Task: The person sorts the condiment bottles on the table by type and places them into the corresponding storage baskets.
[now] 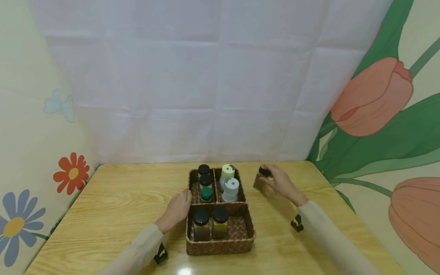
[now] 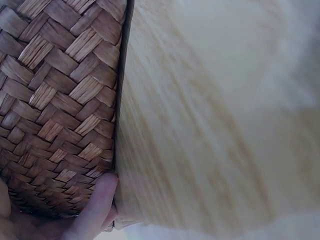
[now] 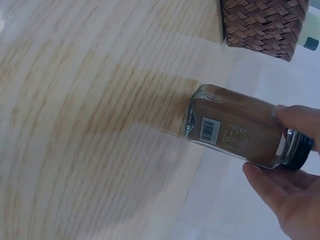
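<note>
A brown woven basket point(image 1: 220, 246) with three compartments stands on the table. My left hand point(image 1: 177, 210) holds its left wall; in the left wrist view, fingers point(image 2: 97, 202) lie against the weave near the bottom edge. To the basket's right, my right hand point(image 1: 280, 183) grips a glass spice jar point(image 3: 232, 127) by its black lid and shoulder. Brown powder fills the jar, and a barcode label shows. It is upright at the table surface; whether its base touches, I cannot tell. Two black-lidded jars point(image 1: 201, 225) stand in the near compartment.
The basket's back left compartment holds a green-lidded jar point(image 1: 206, 194) and two black-lidded ones. Its back right compartment holds a white-capped bottle point(image 1: 231, 187) and a yellow-green-capped bottle point(image 1: 227, 173). A white cloth point(image 1: 213, 84) hangs behind the wooden table point(image 1: 130, 198).
</note>
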Available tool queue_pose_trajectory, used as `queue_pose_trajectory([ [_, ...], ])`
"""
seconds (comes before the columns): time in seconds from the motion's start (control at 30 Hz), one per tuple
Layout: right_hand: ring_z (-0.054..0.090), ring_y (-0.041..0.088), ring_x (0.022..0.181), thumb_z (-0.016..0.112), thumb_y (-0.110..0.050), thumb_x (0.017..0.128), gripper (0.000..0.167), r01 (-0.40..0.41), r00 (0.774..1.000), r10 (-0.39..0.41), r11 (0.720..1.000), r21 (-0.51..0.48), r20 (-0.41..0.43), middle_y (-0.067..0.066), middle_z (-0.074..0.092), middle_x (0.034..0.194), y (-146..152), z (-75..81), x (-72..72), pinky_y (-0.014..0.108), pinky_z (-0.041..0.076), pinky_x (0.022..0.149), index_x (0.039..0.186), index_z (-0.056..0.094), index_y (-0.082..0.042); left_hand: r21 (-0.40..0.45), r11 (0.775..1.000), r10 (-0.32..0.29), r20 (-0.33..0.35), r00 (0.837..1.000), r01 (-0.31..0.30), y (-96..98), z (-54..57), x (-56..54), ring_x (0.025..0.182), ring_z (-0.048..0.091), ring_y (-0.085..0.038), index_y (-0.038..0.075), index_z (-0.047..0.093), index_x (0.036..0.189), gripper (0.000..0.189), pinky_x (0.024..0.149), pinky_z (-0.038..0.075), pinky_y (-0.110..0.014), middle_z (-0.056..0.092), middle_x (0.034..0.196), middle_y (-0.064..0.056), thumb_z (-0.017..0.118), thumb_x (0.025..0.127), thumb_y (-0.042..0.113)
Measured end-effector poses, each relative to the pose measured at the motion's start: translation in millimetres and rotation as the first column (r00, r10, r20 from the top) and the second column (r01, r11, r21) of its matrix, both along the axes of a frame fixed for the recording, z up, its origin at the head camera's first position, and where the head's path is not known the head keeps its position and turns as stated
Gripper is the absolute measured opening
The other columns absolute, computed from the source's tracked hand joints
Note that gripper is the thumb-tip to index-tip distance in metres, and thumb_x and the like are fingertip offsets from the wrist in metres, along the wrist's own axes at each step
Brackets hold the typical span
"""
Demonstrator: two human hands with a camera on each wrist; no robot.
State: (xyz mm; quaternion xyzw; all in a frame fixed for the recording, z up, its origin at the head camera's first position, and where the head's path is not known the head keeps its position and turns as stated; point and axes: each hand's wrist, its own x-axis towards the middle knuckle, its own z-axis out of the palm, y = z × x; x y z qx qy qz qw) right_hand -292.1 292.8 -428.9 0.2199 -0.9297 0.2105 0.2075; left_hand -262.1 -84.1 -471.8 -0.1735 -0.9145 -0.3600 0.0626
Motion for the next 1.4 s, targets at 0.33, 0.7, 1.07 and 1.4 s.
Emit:
queue_pose_trajectory([
  [0.33,0.059,0.044,0.105,0.074,-0.007,0.089,0.044,-0.002,0.999,0.002,1.0,0.01,0.05,0.028,0.061,0.118,-3.5,5.1,0.4,0.058,0.047,0.088,0.126,0.057,0.01,0.02,1.0,-0.015,0.045,0.999,0.014,-1.3,0.5,0.9,0.05,0.035,-0.018,-0.013,0.059,0.106,0.039,0.051,0.036,-0.035,0.04,0.061,-0.005,0.031,0.109,0.014],
  [0.7,0.06,0.043,0.106,0.075,-0.013,0.089,0.042,0.003,0.997,-0.004,1.0,0.011,0.079,0.027,0.063,0.117,-2.2,4.5,-3.3,0.056,0.049,0.087,0.123,0.059,0.006,0.019,1.0,-0.01,0.028,1.0,0.01,-1.1,-0.6,0.7,0.054,0.04,-0.019,-0.004,0.058,0.093,0.035,0.055,0.039,-0.037,0.039,0.062,-0.004,0.032,0.108,0.013],
  [1.07,0.061,0.044,0.101,0.075,-0.009,0.088,0.038,0.006,0.999,-0.007,0.999,0.034,0.047,0.027,0.062,0.113,-7.5,3.6,-3.0,0.056,0.05,0.082,0.119,0.057,0.006,0.026,1.0,-0.012,0.057,0.998,0.01,-1.7,0.2,0.3,0.053,0.038,-0.019,-0.005,0.058,0.095,0.034,0.054,0.038,-0.036,0.04,0.063,-0.006,0.032,0.109,0.013],
  [1.4,0.059,0.046,0.103,0.077,-0.01,0.085,0.044,-0.014,1.0,0.013,0.996,0.093,0.014,0.029,0.061,0.115,-3.5,5.4,-4.1,0.058,0.049,0.084,0.12,0.055,0.007,0.033,0.999,-0.017,0.054,0.998,0.015,-1.5,2.3,1.2,0.053,0.039,-0.019,-0.002,0.057,0.092,0.034,0.054,0.038,-0.037,0.04,0.063,-0.005,0.031,0.108,0.014],
])
